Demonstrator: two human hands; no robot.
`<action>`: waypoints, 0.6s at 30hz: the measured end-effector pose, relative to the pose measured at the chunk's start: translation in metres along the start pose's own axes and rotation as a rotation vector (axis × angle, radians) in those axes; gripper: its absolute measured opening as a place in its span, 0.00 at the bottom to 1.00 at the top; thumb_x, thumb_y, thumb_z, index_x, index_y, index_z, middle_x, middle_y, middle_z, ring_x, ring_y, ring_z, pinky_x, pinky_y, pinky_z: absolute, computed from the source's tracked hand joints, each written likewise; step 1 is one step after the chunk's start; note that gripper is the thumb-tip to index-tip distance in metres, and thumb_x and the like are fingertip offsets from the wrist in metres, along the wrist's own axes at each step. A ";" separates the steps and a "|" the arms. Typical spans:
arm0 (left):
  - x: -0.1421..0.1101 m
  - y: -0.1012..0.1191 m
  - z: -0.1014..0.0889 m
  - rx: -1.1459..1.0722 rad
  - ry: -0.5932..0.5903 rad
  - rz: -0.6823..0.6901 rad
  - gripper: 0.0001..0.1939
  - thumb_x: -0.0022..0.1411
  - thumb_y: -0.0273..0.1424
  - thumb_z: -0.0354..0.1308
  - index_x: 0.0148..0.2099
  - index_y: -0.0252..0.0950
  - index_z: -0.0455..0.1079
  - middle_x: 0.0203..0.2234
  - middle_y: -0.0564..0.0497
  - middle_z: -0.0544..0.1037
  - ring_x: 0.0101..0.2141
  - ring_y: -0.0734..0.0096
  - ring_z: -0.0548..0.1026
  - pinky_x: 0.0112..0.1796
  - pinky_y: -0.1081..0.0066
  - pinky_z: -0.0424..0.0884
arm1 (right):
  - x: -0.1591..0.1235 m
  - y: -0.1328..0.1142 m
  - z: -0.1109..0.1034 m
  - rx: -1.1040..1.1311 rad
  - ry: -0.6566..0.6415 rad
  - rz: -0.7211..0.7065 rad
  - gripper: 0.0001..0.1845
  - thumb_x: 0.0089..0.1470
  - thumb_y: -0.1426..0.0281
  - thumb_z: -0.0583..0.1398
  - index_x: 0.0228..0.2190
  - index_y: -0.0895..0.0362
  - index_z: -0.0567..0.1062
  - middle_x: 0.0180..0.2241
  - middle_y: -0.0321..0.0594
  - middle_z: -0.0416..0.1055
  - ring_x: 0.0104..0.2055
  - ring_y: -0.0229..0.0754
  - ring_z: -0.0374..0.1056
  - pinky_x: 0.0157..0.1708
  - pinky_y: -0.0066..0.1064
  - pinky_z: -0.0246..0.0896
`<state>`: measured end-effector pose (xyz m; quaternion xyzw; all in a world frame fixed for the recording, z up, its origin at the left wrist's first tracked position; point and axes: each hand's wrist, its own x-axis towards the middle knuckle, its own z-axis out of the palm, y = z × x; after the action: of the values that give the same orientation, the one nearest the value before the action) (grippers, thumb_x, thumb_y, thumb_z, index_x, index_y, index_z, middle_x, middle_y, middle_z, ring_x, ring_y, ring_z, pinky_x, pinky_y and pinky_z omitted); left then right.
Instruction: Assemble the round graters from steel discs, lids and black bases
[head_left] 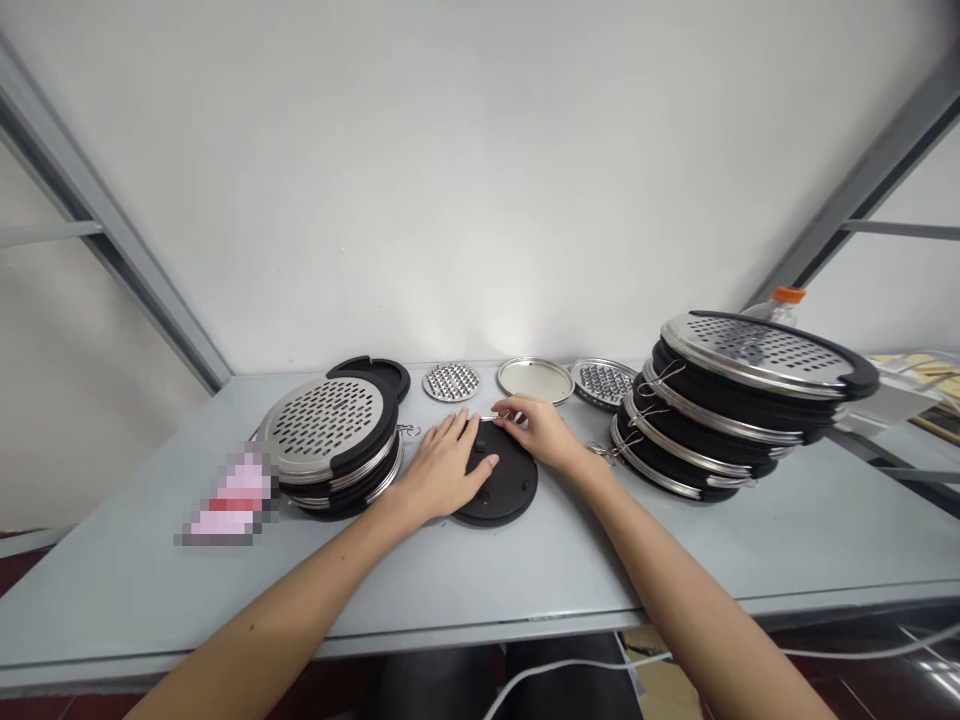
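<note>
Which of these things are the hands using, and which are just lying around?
Being used:
left hand, on the black round disc
right hand, pinching a small metal piece

Lying around:
stacked round graters
loose steel disc
orange-capped bottle

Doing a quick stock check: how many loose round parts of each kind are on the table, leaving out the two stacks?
Perforated steel discs: 2
Plain steel discs: 1
Black bases: 2
Total: 5
</note>
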<state>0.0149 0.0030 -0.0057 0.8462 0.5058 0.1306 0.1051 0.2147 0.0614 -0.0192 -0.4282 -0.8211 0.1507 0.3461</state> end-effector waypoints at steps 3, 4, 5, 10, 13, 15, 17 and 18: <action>-0.004 0.000 -0.003 -0.018 -0.011 0.019 0.36 0.66 0.50 0.39 0.68 0.32 0.44 0.66 0.40 0.44 0.65 0.53 0.41 0.61 0.53 0.44 | 0.000 -0.002 0.001 -0.018 0.009 -0.002 0.10 0.55 0.71 0.57 0.39 0.57 0.77 0.36 0.42 0.74 0.32 0.39 0.69 0.37 0.32 0.65; -0.005 0.000 -0.005 -0.020 -0.028 0.039 0.37 0.66 0.51 0.39 0.68 0.32 0.43 0.67 0.41 0.43 0.66 0.54 0.39 0.61 0.53 0.43 | -0.001 -0.002 0.002 -0.025 0.011 -0.003 0.10 0.56 0.70 0.57 0.38 0.57 0.77 0.36 0.43 0.74 0.33 0.39 0.69 0.37 0.32 0.65; -0.006 0.000 -0.006 -0.023 -0.049 0.061 0.39 0.65 0.53 0.40 0.68 0.33 0.42 0.67 0.41 0.43 0.66 0.54 0.39 0.62 0.54 0.42 | -0.001 -0.001 0.002 -0.032 0.010 -0.006 0.10 0.56 0.70 0.57 0.38 0.57 0.77 0.36 0.43 0.74 0.33 0.39 0.69 0.37 0.32 0.65; -0.010 -0.004 -0.017 -0.037 -0.165 0.119 0.48 0.58 0.60 0.44 0.69 0.33 0.39 0.67 0.39 0.40 0.65 0.51 0.38 0.61 0.53 0.44 | -0.002 -0.001 0.000 -0.084 -0.015 -0.009 0.11 0.57 0.69 0.56 0.38 0.56 0.78 0.36 0.43 0.76 0.36 0.41 0.71 0.38 0.31 0.65; -0.010 -0.008 -0.021 -0.024 -0.216 0.174 0.57 0.49 0.64 0.51 0.69 0.34 0.38 0.67 0.39 0.38 0.65 0.48 0.37 0.61 0.52 0.43 | -0.002 -0.003 -0.001 -0.123 -0.028 0.013 0.12 0.58 0.68 0.55 0.40 0.56 0.77 0.39 0.43 0.77 0.37 0.42 0.72 0.38 0.31 0.65; -0.010 -0.010 -0.022 -0.010 -0.231 0.213 0.61 0.45 0.64 0.54 0.69 0.33 0.37 0.67 0.39 0.38 0.65 0.47 0.37 0.61 0.53 0.42 | -0.002 -0.004 -0.002 -0.146 -0.033 0.022 0.13 0.58 0.68 0.55 0.41 0.56 0.77 0.40 0.43 0.77 0.37 0.42 0.72 0.38 0.31 0.65; -0.009 -0.012 -0.022 -0.002 -0.239 0.229 0.63 0.42 0.65 0.56 0.69 0.32 0.37 0.67 0.38 0.38 0.65 0.47 0.37 0.62 0.54 0.42 | -0.003 -0.005 -0.002 -0.166 -0.037 0.016 0.14 0.59 0.68 0.54 0.41 0.56 0.77 0.41 0.43 0.77 0.37 0.42 0.72 0.39 0.31 0.65; -0.009 -0.013 -0.021 -0.003 -0.240 0.229 0.64 0.42 0.65 0.56 0.69 0.32 0.38 0.67 0.37 0.38 0.65 0.47 0.37 0.61 0.54 0.42 | -0.003 -0.005 -0.002 -0.176 -0.039 0.012 0.14 0.59 0.68 0.54 0.41 0.55 0.77 0.41 0.43 0.77 0.37 0.42 0.73 0.38 0.30 0.64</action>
<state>-0.0064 0.0023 0.0095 0.9077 0.3895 0.0405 0.1505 0.2141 0.0563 -0.0164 -0.4590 -0.8351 0.0883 0.2900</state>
